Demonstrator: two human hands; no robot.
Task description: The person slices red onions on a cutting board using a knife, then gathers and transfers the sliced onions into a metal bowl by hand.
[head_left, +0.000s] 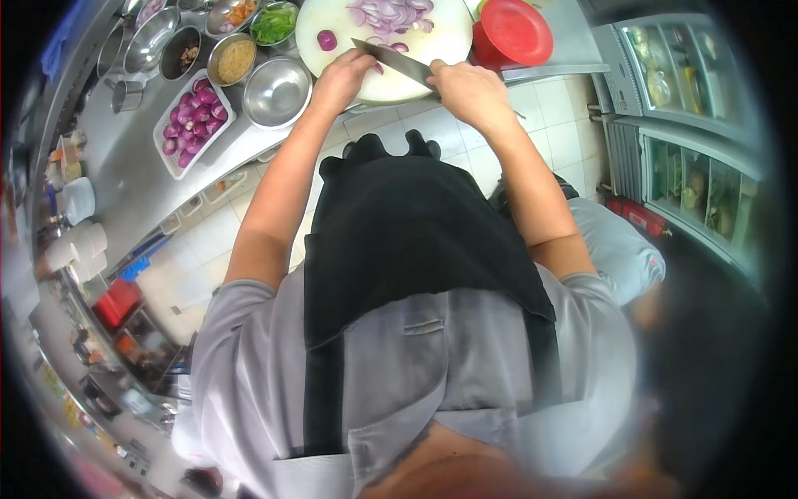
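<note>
Onion, pale purple and sliced thin, lies in a loose heap at the far side of the round white board; the top edge of the view cuts off the board, and perhaps some of the heap. Single slices overlap too closely to tell apart. A few darker pieces lie near the blade, and one deep purple, rounded piece sits apart on the left; whether it is whole or halved cannot be told.

The knife slants across the board, its handle mostly hidden by the right hand, which is closed around it. The left hand has its fingers bent and drawn together beside the blade; whether they pinch a piece cannot be made out.

Left of the board stand a steel bowl and a white tray of peeled purple onions. Beyond are bowls of greens and something tan, hard to identify. A red tub stands just right of the board.
</note>
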